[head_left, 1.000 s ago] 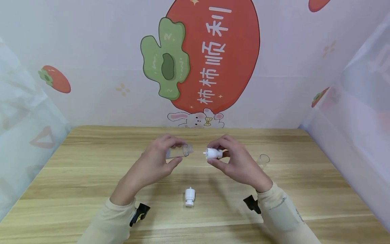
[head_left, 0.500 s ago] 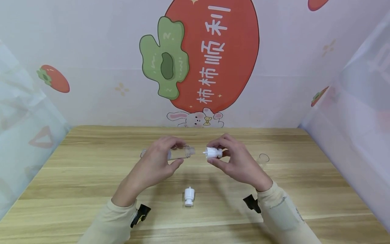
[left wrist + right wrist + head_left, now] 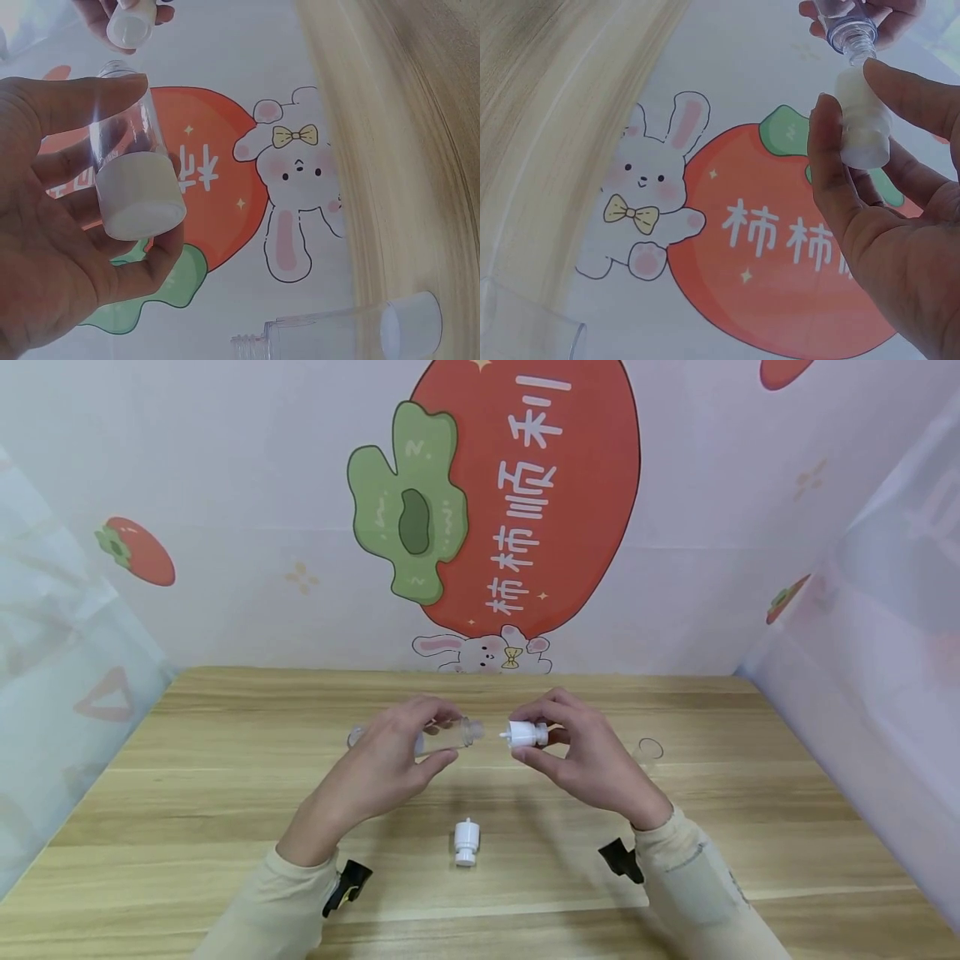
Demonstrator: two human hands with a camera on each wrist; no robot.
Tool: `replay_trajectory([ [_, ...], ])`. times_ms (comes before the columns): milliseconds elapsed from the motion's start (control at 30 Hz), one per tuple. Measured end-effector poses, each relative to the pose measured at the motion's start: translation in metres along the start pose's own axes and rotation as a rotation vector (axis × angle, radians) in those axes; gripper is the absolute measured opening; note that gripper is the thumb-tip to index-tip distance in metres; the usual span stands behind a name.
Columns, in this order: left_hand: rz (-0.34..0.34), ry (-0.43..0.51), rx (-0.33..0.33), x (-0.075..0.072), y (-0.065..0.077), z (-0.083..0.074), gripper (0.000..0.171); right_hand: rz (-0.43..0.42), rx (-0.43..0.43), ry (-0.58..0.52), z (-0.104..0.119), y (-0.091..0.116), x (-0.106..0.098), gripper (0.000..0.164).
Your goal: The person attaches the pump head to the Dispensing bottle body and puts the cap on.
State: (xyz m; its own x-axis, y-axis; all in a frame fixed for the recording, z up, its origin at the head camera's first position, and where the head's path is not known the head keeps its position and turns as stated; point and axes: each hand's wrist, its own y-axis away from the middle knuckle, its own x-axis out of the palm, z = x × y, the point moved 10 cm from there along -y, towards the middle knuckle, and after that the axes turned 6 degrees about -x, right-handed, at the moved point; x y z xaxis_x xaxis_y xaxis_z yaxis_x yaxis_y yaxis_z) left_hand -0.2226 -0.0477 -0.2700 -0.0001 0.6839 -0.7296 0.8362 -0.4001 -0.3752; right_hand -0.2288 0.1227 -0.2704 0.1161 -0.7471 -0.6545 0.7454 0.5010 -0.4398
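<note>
My left hand (image 3: 390, 743) grips a clear bottle (image 3: 447, 736) lengthwise, its threaded neck facing right. The left wrist view shows the bottle's white base (image 3: 141, 196) between the fingers and thumb. In my right hand (image 3: 581, 756) a white pump head (image 3: 522, 734) is pinched between thumb and fingers, its small nozzle-like stem facing the bottle's neck. A small gap separates neck and stem in the head view. A second white pump head (image 3: 467, 842) stands or lies on the table below the hands; I cannot tell which.
Another clear bottle (image 3: 322, 334) with a white base lies on the table beyond my left hand. Beside my right wrist is a clear cap (image 3: 649, 749), partly visible also as a clear rim (image 3: 532, 322) in the right wrist view. A printed cloth backs the wooden table (image 3: 225, 793).
The left hand has shifted slightly right, bringing the bottle's neck closer to the pump head. The right hand has stayed almost still. The pump head on the table has not moved.
</note>
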Motion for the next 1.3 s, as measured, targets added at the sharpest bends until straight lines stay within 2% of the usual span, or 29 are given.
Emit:
replay_trajectory([
  [767,0.042,-0.006,-0.015,0.0046,0.0013,0.0004,0.036,0.009,0.012,-0.051,-0.002,-0.0007,-0.0009,0.036],
  [1300,0.041,0.043,-0.036,0.0071,0.0008,-0.0009,0.034,-0.013,-0.003,-0.102,0.0009,-0.0008,0.0005,0.038],
])
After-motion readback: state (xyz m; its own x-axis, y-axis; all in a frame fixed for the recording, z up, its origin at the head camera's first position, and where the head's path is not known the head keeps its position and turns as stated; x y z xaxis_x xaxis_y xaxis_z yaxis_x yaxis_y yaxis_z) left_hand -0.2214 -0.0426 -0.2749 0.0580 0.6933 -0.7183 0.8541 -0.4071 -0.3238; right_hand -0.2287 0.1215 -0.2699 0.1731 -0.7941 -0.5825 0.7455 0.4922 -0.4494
